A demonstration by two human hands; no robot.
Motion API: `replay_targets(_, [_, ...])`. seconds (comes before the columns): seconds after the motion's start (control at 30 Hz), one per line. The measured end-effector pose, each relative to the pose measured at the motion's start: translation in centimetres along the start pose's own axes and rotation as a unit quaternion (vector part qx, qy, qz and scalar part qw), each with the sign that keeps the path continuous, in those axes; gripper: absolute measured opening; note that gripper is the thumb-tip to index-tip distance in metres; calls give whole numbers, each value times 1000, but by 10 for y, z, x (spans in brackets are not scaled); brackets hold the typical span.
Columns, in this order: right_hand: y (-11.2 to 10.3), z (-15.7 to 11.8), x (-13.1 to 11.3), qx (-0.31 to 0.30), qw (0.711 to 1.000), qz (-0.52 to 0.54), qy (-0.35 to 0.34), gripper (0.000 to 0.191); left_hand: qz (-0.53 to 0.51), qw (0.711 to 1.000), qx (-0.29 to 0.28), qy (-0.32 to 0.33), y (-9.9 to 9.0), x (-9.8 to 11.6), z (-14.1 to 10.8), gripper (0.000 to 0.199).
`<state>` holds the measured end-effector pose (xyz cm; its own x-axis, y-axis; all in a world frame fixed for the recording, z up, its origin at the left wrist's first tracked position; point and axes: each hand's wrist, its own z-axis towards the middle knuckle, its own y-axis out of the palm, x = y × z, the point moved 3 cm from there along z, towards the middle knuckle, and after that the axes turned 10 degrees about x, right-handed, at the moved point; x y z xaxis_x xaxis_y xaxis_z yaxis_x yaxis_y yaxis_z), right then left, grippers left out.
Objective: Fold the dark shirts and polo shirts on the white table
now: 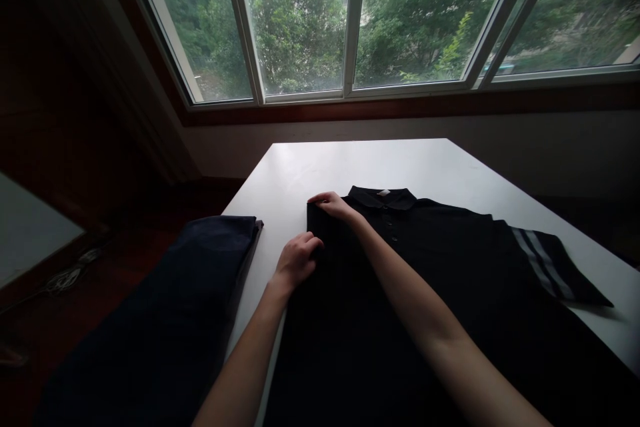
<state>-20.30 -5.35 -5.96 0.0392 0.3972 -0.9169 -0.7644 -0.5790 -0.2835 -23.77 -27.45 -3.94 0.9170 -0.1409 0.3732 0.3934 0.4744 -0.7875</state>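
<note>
Your right hand (333, 205) pinches the edge of the black polo shirt (415, 267) beside the collar (383, 197), your left hand (297, 260) grips it lower, both holding that folded side steady on the tabletop (350, 163).

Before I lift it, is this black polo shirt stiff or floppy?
The black polo shirt is probably floppy: it lies flat with a soft fold under the left hand and right hand, so it may sag when lifted. It looks light for its size. That fold could fall open if released.
</note>
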Motion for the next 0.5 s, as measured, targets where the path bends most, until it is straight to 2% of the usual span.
replay_targets(0.17, [-16, 1, 5, 21, 999, -4, 37, 18, -10, 1000, 1, -7, 1, -1, -1, 36])
replay_targets(0.2, [-20, 0, 5, 23, 999, -3, 45, 21, -10, 1000, 0, -9, 2, -1, -1, 34])
replay_targets(0.27, [-29, -3, 3, 20, 998, -8, 65, 39, -7, 1000, -1, -13, 2, -1, -1, 31])
replay_targets(0.37, [-43, -9, -4, -31, 992, -51, 112, 59, -6, 1000, -2, -14, 1, 0, 0, 27])
replay_targets(0.5, [-59, -17, -15, -122, 975, -104, 155, 67, -2, 1000, 9, -10, -1, 2, 0, 22])
